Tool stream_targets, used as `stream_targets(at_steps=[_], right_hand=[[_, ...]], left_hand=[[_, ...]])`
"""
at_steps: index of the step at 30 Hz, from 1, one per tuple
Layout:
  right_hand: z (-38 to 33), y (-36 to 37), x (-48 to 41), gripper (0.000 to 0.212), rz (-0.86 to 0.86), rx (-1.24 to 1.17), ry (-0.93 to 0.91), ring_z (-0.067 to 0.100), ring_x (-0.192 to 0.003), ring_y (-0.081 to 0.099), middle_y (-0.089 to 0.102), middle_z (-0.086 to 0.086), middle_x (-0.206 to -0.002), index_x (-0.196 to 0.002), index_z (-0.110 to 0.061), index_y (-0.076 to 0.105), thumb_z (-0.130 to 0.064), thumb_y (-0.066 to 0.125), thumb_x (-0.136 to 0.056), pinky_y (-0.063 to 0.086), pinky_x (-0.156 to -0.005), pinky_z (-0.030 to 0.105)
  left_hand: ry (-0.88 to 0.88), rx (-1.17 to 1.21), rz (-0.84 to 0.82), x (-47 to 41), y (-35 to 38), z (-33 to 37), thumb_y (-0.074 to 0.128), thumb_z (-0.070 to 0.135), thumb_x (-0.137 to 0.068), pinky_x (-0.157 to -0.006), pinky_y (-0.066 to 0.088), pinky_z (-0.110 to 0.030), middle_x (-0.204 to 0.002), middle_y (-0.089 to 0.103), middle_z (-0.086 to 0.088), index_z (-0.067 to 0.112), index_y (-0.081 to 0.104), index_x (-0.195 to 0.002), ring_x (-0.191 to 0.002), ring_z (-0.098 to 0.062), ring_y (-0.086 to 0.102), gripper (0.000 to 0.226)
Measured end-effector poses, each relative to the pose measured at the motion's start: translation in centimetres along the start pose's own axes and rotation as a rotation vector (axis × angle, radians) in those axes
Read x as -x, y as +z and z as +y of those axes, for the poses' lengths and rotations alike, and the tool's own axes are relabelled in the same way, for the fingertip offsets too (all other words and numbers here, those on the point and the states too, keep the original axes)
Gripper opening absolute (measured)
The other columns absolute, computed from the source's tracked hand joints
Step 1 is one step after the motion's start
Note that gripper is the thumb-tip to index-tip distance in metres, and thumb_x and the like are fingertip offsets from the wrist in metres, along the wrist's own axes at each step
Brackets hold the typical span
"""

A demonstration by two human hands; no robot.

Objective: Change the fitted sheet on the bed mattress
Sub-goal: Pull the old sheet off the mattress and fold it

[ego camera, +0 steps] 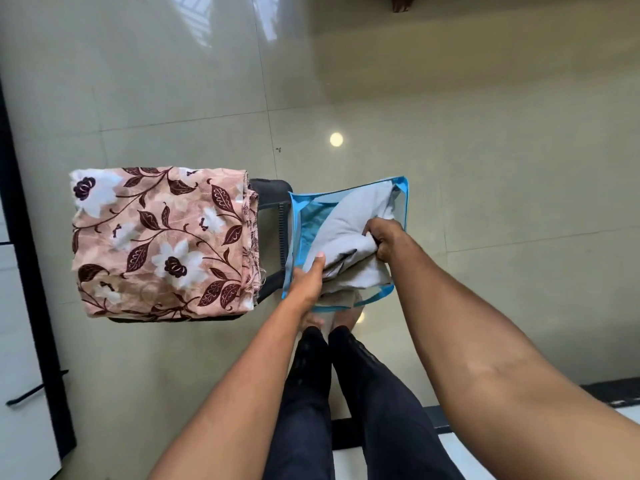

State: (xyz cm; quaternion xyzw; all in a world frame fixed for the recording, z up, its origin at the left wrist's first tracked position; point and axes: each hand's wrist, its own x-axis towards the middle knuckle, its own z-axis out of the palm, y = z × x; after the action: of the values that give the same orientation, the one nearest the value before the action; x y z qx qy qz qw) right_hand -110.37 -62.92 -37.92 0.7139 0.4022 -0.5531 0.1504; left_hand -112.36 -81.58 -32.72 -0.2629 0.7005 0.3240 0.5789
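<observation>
Standing on the glossy tiled floor (485, 168), you hold a clear bag (296, 216) with blue trim in front of your legs, its mouth open toward you. A grey sheet (349, 220) lies partly inside the bag, and its near end bulges out over the lower edge. Your right hand (382, 239) is closed tight round a bunched fold of the sheet, fingers curled into the cloth. Your left hand (308, 277) grips the bag at its near left side, with the thumb lying on top against the grey fabric (the other fingers are hidden underneath).

Just left of the bag stands a black chair (270, 192), and a folded floral cloth (159, 244), pink with dark leaves and white flowers, covers most of its seat. The bag's left edge overlaps the chair's bare right side.
</observation>
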Motion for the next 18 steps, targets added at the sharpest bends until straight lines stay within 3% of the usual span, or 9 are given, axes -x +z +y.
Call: stream_targets(at_steps=[1,2,5,9,11,13,14,16,18], right_hand=[[0.4,0.2,-1.0,0.048,0.004,-0.053,-0.012,0.034,-0.101,0.067,0.067,0.016,-0.117,-0.119,-0.009,0.059,0.008,0.055,-0.075,0.06,-0.078,0.038],[0.8,0.5,-1.4,0.042,0.018,-0.091,-0.018,0.034,-0.102,0.067,0.067,0.015,-0.116,-0.113,-0.007,0.058,0.009,0.056,-0.075,0.06,-0.085,0.041],[2.7,2.4,-4.3,0.028,0.048,-0.173,-0.043,0.032,-0.097,0.065,0.066,0.009,-0.106,-0.091,-0.012,0.055,0.007,0.058,-0.072,0.059,-0.092,0.044],[5.9,4.9,-10.4,0.043,-0.001,-0.186,-0.02,0.035,-0.099,0.07,0.071,0.014,-0.112,-0.089,-0.012,0.058,-0.002,0.057,-0.047,0.059,-0.088,0.055],[6.9,5.7,-12.4,0.04,-0.037,-0.144,-0.007,0.035,-0.092,0.07,0.069,0.017,-0.103,-0.089,-0.008,0.059,0.0,0.059,-0.05,0.059,-0.081,0.052],[7.5,6.7,-14.7,0.031,-0.075,-0.101,-0.018,0.033,-0.086,0.067,0.066,0.016,-0.099,-0.088,-0.005,0.059,0.003,0.06,-0.057,0.058,-0.075,0.046],[7.8,7.2,-16.0,0.037,-0.085,-0.095,-0.016,0.034,-0.088,0.068,0.068,0.017,-0.102,-0.091,-0.003,0.061,0.001,0.061,-0.054,0.059,-0.076,0.047],[8.7,8.0,-18.8,0.055,-0.102,-0.064,-0.002,0.035,-0.087,0.07,0.07,0.019,-0.101,-0.097,0.001,0.065,-0.005,0.061,-0.042,0.061,-0.077,0.049],[9.7,8.7,-22.5,0.045,-0.145,-0.043,0.012,0.032,-0.078,0.068,0.068,0.019,-0.089,-0.084,-0.001,0.064,-0.005,0.06,-0.04,0.059,-0.071,0.043]], left_hand=[[-0.03,0.014,0.001,-0.2,0.0,-0.2,0.046,0.087,-0.08,-0.062,0.06,-0.056,-0.16,0.028,0.005,0.033,0.012,-0.161,-0.143,-0.038,0.038,0.103],[-0.063,0.025,0.01,-0.4,-0.2,-0.2,0.045,0.086,-0.082,-0.055,0.06,-0.057,-0.161,0.026,0.005,0.031,0.014,-0.161,-0.144,-0.04,0.035,0.1],[-0.124,0.0,0.056,-2.1,0.1,-0.5,0.044,0.086,-0.082,-0.054,0.058,-0.064,-0.163,0.023,0.003,0.029,0.017,-0.161,-0.146,-0.042,0.03,0.101],[-0.117,-0.103,0.158,-4.9,2.2,-0.1,0.048,0.074,-0.087,-0.052,0.06,-0.056,-0.164,0.024,-0.002,0.024,-0.007,-0.162,-0.146,-0.044,0.029,0.105],[-0.076,-0.255,0.209,-6.2,3.5,0.5,0.046,0.064,-0.094,-0.066,0.063,-0.054,-0.168,0.014,-0.014,0.021,-0.015,-0.161,-0.144,-0.049,0.031,0.1],[-0.044,-0.397,0.233,-8.2,5.0,1.1,0.045,0.051,-0.098,-0.082,0.062,-0.053,-0.168,-0.006,-0.024,0.019,-0.014,-0.161,-0.145,-0.052,0.027,0.092],[-0.035,-0.451,0.231,-9.2,5.6,1.4,0.045,0.046,-0.097,-0.09,0.058,-0.055,-0.167,-0.011,-0.026,0.018,-0.011,-0.161,-0.145,-0.053,0.025,0.09],[-0.009,-0.577,0.21,-11.4,6.4,2.0,0.045,0.041,-0.096,-0.11,0.042,-0.058,-0.168,-0.011,-0.023,0.019,0.0,-0.162,-0.148,-0.051,0.019,0.083],[0.009,-0.683,0.161,-13.7,6.7,2.4,0.043,0.042,-0.098,-0.119,0.025,-0.06,-0.169,-0.004,-0.019,0.023,0.01,-0.162,-0.152,-0.046,0.012,0.074]])
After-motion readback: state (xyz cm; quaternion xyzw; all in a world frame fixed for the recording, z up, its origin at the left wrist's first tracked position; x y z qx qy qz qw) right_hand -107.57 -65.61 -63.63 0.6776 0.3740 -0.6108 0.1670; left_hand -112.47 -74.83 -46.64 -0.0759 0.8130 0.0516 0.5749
